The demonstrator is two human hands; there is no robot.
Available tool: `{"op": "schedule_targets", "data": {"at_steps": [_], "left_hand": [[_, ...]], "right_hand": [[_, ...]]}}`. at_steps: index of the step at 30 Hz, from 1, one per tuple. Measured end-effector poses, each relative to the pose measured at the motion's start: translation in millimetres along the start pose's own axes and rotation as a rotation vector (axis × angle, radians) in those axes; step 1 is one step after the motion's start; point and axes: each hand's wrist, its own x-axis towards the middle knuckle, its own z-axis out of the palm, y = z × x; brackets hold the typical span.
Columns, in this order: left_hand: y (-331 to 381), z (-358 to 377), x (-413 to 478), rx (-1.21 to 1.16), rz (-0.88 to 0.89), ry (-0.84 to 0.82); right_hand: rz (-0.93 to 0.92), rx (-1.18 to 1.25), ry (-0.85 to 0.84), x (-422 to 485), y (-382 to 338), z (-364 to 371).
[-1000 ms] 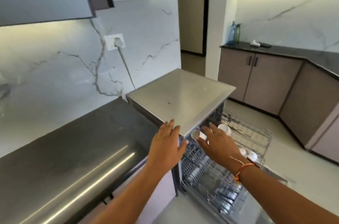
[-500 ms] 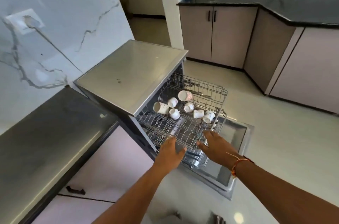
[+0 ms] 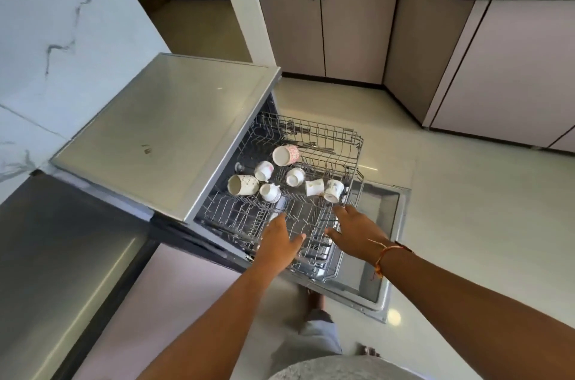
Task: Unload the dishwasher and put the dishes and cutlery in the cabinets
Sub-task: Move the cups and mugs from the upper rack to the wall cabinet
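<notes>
Dishwasher (image 3: 168, 136) stands open at the end of the dark worktop (image 3: 56, 255), its door (image 3: 384, 217) dropped flat over the floor (image 3: 451, 224). Upper rack (image 3: 353, 143) is pulled out above the door.

White cups sit in the middle of the rack, most tipped on their sides. The large cup (image 3: 243, 185) is nearest the dishwasher body. The pink-patterned cup (image 3: 286, 155) lies farther back. The floral cup (image 3: 333, 189) is at the right edge, mouth down toward the right hand. Smaller cups lie between them, close together. Cutlery (image 3: 314, 146) lies flat along the far side of the rack, behind the cups.

Left hand (image 3: 278, 242) is over the near part of the rack, fingers straight, thumb out, grip released, nothing in it. Right hand (image 3: 354, 233) is beside it over the rack's near right corner, fingers spread, grip released, fingertips just short of the floral cup. Cannot tell if either palm touches the wire. An orange thread band (image 3: 384, 255) is on the right wrist.

Beige base cabinets (image 3: 320, 21) under a black counter run along the far wall and right side. Marble wall (image 3: 62, 37) is behind the dishwasher.
</notes>
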Motion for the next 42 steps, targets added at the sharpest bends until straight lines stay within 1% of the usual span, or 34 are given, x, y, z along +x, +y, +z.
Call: {"op": "schedule_targets", "data": {"at_steps": [5,8,11,15,19,24,28,33,38,40,42], "left_hand": [[-6.9,-0.3,94.0,0.049,0.025,-0.010],[-14.9,5.4,159.8,0.047,0.026,-0.018],[-26.5,17.7,221.0,0.103,0.025,-0.012],[-40.9,40.1,280.8,0.196,0.046,-0.013],[-51.2,59.4,317.9,0.264,0.093,0.027],[-54.8,66.6,338.6,0.280,0.139,0.020],[-52.9,69.7,347.9,0.255,0.151,0.071],[-51.1,70.0,355.0,0.250,0.144,0.101],[-51.7,60.5,340.9,0.193,0.164,0.158],[-51.3,50.6,328.0,0.123,0.126,0.195],[-48.0,33.5,306.3,0.053,0.116,0.264]], "right_hand": [[0.056,-0.011,-0.030,74.4,-1.5,3.3],[0.073,-0.084,-0.078,130.3,0.2,16.2],[0.082,-0.172,-0.084,182.5,3.5,34.7],[0.052,-0.328,-0.066,237.9,14.9,59.7],[0.003,-0.408,-0.088,274.8,28.4,75.5],[-0.071,-0.462,-0.051,292.9,37.4,86.0],[-0.103,-0.511,0.002,305.6,42.6,91.4],[-0.092,-0.533,0.044,317.7,44.3,96.2],[-0.051,-0.347,0.060,312.8,43.6,96.8],[-0.053,-0.239,0.056,304.8,39.1,89.0],[0.000,-0.088,0.075,290.4,29.8,76.8]]}}
